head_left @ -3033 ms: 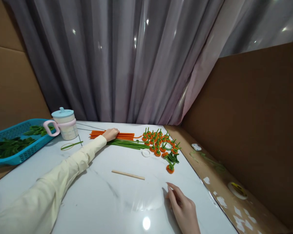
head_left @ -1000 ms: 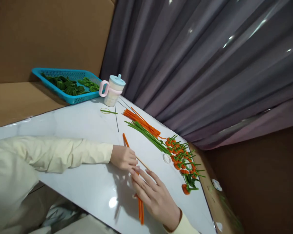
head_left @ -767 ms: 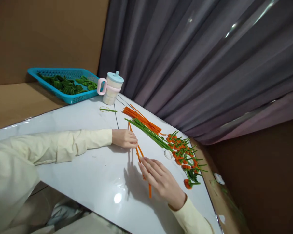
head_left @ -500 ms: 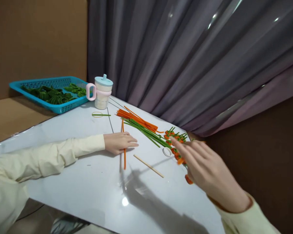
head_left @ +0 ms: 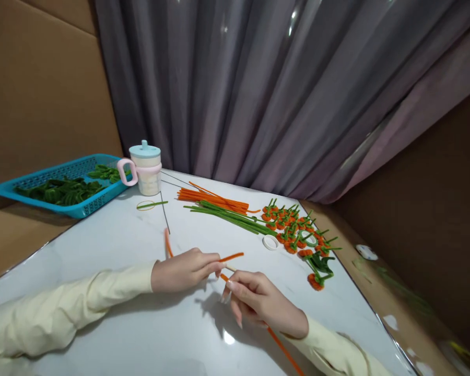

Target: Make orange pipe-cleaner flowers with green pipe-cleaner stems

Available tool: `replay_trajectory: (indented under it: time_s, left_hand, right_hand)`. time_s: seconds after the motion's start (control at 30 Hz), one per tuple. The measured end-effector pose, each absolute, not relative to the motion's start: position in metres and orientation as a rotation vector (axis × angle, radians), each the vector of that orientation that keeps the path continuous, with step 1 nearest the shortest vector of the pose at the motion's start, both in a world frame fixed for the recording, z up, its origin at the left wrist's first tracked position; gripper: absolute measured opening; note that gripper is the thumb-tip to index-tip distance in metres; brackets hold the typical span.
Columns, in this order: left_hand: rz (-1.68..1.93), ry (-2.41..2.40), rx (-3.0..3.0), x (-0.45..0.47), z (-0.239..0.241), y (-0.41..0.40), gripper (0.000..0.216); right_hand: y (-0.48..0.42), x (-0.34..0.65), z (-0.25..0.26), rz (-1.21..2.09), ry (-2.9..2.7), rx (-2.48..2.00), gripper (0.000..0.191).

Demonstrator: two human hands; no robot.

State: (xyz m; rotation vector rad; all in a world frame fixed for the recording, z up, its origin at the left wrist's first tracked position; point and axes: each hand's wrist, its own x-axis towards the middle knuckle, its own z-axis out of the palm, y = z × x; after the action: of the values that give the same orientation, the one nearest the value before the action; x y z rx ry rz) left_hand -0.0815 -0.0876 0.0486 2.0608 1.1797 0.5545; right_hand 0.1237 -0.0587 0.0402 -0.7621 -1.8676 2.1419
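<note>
My left hand point(head_left: 188, 269) is closed, with an orange pipe cleaner point(head_left: 232, 257) in its pinched fingers; an orange length also sticks up behind it. Close on the right, my right hand point(head_left: 264, 302) is closed too. Orange pipe cleaner shows at its fingertips and again below the palm, trailing toward the front of the table. A short bit of pale wooden stick point(head_left: 230, 268) is visible between the two hands; its remainder is hidden by fingers. Behind the hands lie bundles of orange pipe cleaners point(head_left: 213, 199) and green pipe cleaners point(head_left: 231, 216).
Several small orange pieces with green stems point(head_left: 292, 230) lie at the right, beside a white ring point(head_left: 270, 242). At the left stand a lidded cup point(head_left: 149, 180) and a blue basket point(head_left: 82, 210) holding green leaf shapes. A grey curtain point(head_left: 219, 94) hangs behind the table.
My right hand has come from the right to the middle beside my left hand. The wooden stick has left the table and is between the hands. My left hand has closed and the view has shifted.
</note>
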Motion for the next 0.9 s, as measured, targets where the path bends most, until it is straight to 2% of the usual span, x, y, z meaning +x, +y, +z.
replay_trajectory:
  time_s: [0.17,0.4,0.6,0.9]
  left_hand:
    - [0.439,0.943,1.424,-0.074,0.036,-0.089,0.026]
    - [0.571,1.026,1.412,-0.073,0.027,-0.078,0.007]
    - [0.668,1.008,1.469,-0.068,0.017,-0.084,0.033]
    - [0.766,1.072,1.639,-0.064,-0.001,-0.095,0.031]
  right_hand:
    - [-0.054,0.119,0.012,2.228,-1.539,-0.595,0.034]
    - [-0.053,0.117,-0.007,2.225,-1.382,-0.575,0.03]
    - [-0.053,0.114,-0.009,2.185,-1.425,-0.617,0.032]
    - [-0.054,0.116,-0.016,2.085,-1.682,-0.616,0.035]
